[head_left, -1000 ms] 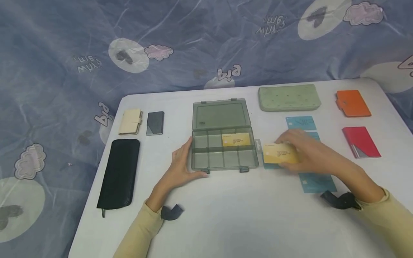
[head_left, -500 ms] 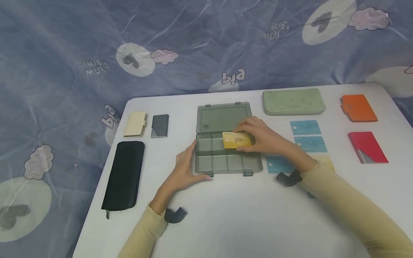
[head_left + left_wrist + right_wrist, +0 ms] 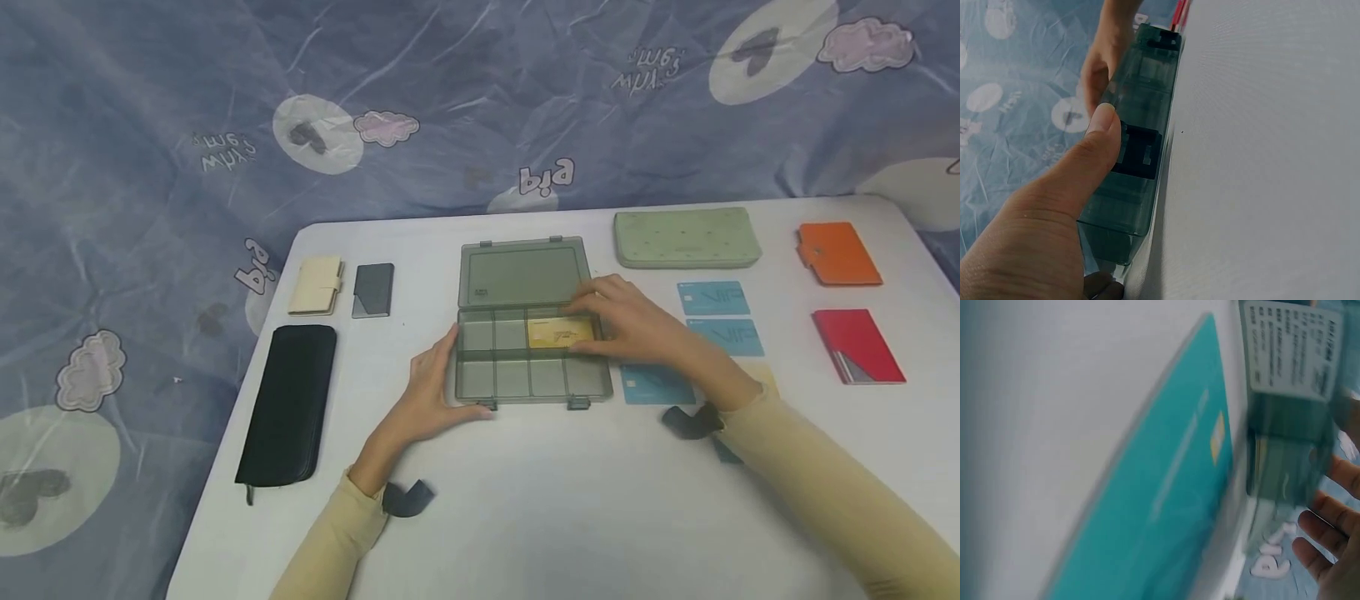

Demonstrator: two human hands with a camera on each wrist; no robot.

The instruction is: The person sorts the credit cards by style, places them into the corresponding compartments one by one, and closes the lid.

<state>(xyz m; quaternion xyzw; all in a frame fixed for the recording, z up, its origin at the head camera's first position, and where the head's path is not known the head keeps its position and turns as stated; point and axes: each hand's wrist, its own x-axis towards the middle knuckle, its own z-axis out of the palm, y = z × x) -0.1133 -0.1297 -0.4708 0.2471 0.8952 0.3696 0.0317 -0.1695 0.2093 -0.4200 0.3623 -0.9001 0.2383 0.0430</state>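
Observation:
A translucent green compartment box (image 3: 512,379) lies with its lid (image 3: 525,275) folded back. My left hand (image 3: 431,396) holds its front left corner, fingers along the side and thumb (image 3: 1100,128) against the front wall near a latch. A yellow card (image 3: 555,332) rests in the back row of compartments, towards the right. Over the card's right end is my right hand (image 3: 637,321), thumb and fingers spread apart. In the right wrist view its fingers (image 3: 1322,534) reach past the box's end. Whatever lies beneath that card is hidden.
Blue cards (image 3: 712,297) lie right of the box, one (image 3: 657,385) close beside it. Another yellow card (image 3: 761,372) shows partly behind the right sleeve. Around them are a green case (image 3: 686,238), orange holder (image 3: 838,254), red holder (image 3: 858,347), black wallet (image 3: 287,406), cream holder (image 3: 317,285) and grey holder (image 3: 372,290).
My right hand carried a yellow card leftward from the blue cards to the box. The card has gone down into the compartment, and the fingers have shifted slightly right. My left hand kept its place.

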